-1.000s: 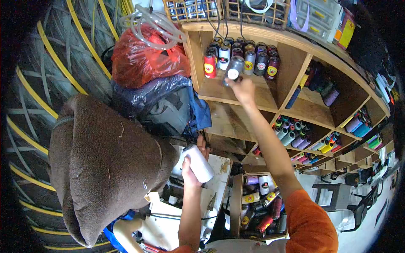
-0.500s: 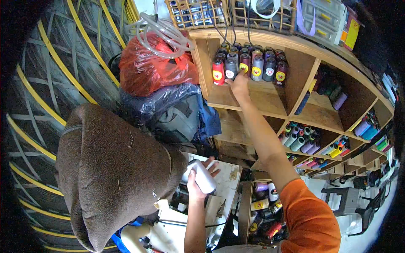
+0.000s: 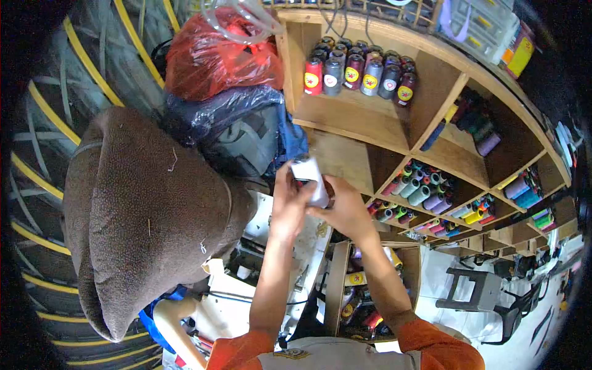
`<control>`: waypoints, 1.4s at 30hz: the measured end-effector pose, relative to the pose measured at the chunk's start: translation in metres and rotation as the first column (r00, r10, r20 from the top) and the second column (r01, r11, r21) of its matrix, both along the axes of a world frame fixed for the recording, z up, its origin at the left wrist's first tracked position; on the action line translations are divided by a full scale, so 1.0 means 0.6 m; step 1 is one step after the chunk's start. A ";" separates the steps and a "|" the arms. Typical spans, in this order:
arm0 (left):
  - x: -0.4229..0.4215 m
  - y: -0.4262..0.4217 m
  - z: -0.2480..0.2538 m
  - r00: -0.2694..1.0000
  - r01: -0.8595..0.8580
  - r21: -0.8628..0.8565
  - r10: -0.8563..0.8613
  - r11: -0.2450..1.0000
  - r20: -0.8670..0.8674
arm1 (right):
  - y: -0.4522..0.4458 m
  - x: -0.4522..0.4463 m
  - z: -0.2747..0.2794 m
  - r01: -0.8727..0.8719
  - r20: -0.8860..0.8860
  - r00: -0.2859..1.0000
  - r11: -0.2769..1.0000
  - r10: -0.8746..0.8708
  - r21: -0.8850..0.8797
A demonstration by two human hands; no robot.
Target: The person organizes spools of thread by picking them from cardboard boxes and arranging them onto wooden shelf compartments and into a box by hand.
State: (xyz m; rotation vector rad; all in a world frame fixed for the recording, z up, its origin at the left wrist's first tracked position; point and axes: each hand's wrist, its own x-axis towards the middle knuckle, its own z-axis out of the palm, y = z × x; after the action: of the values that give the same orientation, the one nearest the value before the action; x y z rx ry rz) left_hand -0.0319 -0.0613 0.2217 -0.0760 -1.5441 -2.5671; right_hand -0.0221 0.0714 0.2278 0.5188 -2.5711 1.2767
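Note:
A pale grey-white thread spool is held up in front of the shelves, tilted, with its dark end at the top. My left hand is closed around its left side, thumb across the front. From the right, my right hand has its fingers closed on the lower part of the same spool. The right fingertips are partly hidden and slightly blurred. Above, in the top compartment, dark, red and grey thread spools stand upright in rows, several with round yellow or white labels.
A wooden shelf unit holds more coloured spools in lower compartments. At left are a large brown fabric bundle and a red plastic bag. Below my hands lie a white work table and a box of spools.
My right hand has come down from the upper spools to the pale spool, which my left hand has raised slightly. The upper row of spools stays in place; the view has shifted.

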 end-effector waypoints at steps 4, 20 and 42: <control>0.010 0.024 0.022 0.999 0.032 -0.170 -0.036 0.985 -0.019 | 0.027 0.001 0.006 0.040 0.216 0.976 0.983 0.000 -0.182; 0.073 -0.009 -0.092 0.977 -0.133 -0.259 0.170 0.957 0.127 | 0.100 -0.424 -0.015 0.577 -0.270 0.738 0.786 -0.618 -0.222; 0.236 0.135 -0.259 0.874 0.450 -0.745 -0.414 0.492 0.255 | 0.312 0.197 -0.287 0.131 0.446 0.856 0.944 -0.261 0.302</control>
State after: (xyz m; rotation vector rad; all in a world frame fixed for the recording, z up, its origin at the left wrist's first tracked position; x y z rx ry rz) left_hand 0.1098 0.0197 0.0662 -0.5822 -2.8789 -1.8833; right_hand 0.0960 0.2584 0.0557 -0.0481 -3.1288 1.1066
